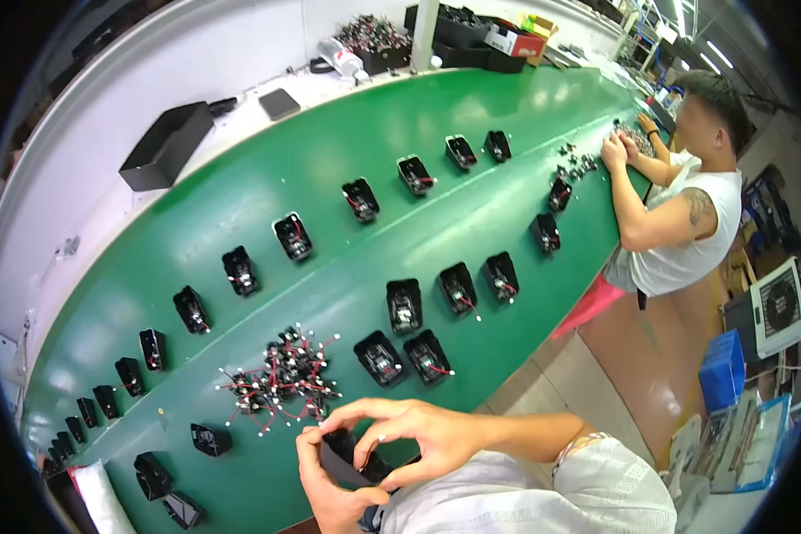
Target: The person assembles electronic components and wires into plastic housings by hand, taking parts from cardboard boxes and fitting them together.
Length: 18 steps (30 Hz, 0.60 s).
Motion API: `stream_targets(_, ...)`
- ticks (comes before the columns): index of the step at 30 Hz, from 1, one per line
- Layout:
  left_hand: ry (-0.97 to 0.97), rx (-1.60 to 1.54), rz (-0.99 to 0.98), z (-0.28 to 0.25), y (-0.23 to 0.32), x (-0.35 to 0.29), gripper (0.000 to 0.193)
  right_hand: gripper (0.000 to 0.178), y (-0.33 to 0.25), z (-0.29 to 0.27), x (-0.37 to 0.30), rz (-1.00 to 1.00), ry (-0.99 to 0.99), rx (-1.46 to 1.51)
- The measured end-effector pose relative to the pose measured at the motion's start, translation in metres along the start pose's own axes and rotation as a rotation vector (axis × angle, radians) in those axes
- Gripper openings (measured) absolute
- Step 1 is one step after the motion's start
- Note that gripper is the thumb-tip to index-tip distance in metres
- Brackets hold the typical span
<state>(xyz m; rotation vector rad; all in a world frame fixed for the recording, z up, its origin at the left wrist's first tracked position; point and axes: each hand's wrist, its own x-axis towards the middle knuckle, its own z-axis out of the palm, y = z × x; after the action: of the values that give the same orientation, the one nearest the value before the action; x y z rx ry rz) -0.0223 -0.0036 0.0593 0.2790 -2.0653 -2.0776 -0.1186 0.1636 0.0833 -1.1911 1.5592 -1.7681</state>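
- A black housing (pixel 336 465) is held above the near edge of the bench (pixel 267 334), at the lower middle of the view.
- The housing is grasped around its outer side by the left hand (pixel 323 491).
- The right hand (pixel 423 436) is curled over the housing, with a finger bent into its opening; whether anything is pinched there cannot be told, as the inside is partly covered by the fingers.
- Just beyond the hands, a tangled pile of red-wired parts (pixel 287 376) is heaped on the bench, and direct reach across is obstructed by it.
- To the right of the pile, three filled housings (pixel 403 307) are grouped close together; two more (pixel 458 290) are set just past them.
- A long row of black housings (pixel 292 238) is laid along the bench, from the far right to the lower left.
- At the lower left, three further housings (pixel 209 439) and a white wrapped bundle (pixel 104 503) are noted.
- Along the far edge, a black tray (pixel 165 151), a flat dark device (pixel 279 104), a clear bottle (pixel 340 59) and a box of wired parts (pixel 384 60) are placed.
- The far right of the bench is occupied by a co-worker (pixel 703 214), whose hands are raised near small loose parts (pixel 577 164).
- A blue bin (pixel 723 358) is located beyond the aisle at right.
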Motion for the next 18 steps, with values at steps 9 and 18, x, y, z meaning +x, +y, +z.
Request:
stream_targets(9,-0.001,0.214,0.012,0.022,0.014,0.005,0.084,0.028,-0.003,-0.02,-0.019,0.053,0.008,0.0)
stream_targets(18,-0.007,0.358,0.263,0.02,0.004,0.008,0.044,0.036,0.019,-0.01,-0.04,0.382,0.213,0.978)
